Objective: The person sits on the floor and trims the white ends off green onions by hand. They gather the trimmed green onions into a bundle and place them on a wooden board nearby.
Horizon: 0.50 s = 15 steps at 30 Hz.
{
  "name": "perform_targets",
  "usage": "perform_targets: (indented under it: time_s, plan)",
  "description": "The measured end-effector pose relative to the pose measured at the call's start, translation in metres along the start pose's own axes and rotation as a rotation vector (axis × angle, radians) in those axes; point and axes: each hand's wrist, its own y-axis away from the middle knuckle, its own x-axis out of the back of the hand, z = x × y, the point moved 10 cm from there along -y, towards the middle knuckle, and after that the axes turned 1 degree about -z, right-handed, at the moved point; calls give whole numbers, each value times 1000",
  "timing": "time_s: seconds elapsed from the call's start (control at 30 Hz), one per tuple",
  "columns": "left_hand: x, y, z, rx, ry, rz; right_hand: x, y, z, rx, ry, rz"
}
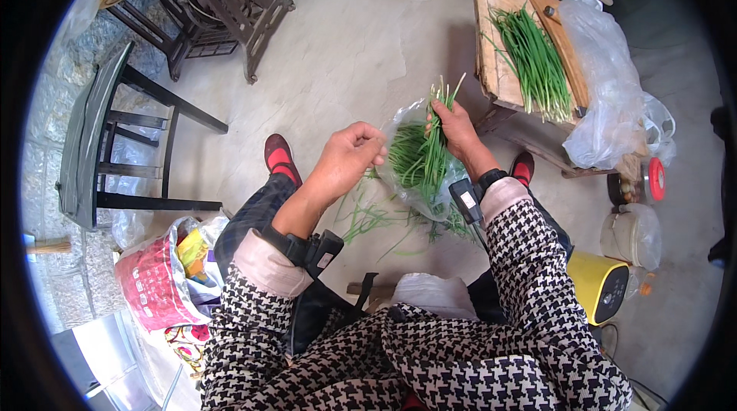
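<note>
My right hand [456,126] grips a bunch of garlic chives [436,152] near its pale root ends. Those ends point away from me, and the green leaves hang down over an open clear plastic bag [403,111]. Inside the bag lie more chives [403,149]. Just left of the bag is my left hand [351,155], its fingers curled in and the thumb against them; I see nothing held there. On the floor below the bag are scattered loose green leaves [368,221].
A low wooden bench [486,25] at the right bears a chive pile [532,60], a wooden board [555,48] and a plastic bag [601,77]. A black chair [167,134] stands left, above a red-and-white sack [152,278]. A yellow appliance [593,287] sits by my right leg.
</note>
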Motion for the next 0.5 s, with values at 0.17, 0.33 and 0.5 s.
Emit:
perform_targets:
  time_s: [0.17,0.33,0.5]
  plan:
    - [4,4,5,-22,37,5,-32,42,-37,-23,-115,-77]
    - [6,5,4,-37,52,2,-71,92,-49,-79,-77,-170]
    - [14,5,-3,-19,101,98,-93,119,-33,-159,-50,-252]
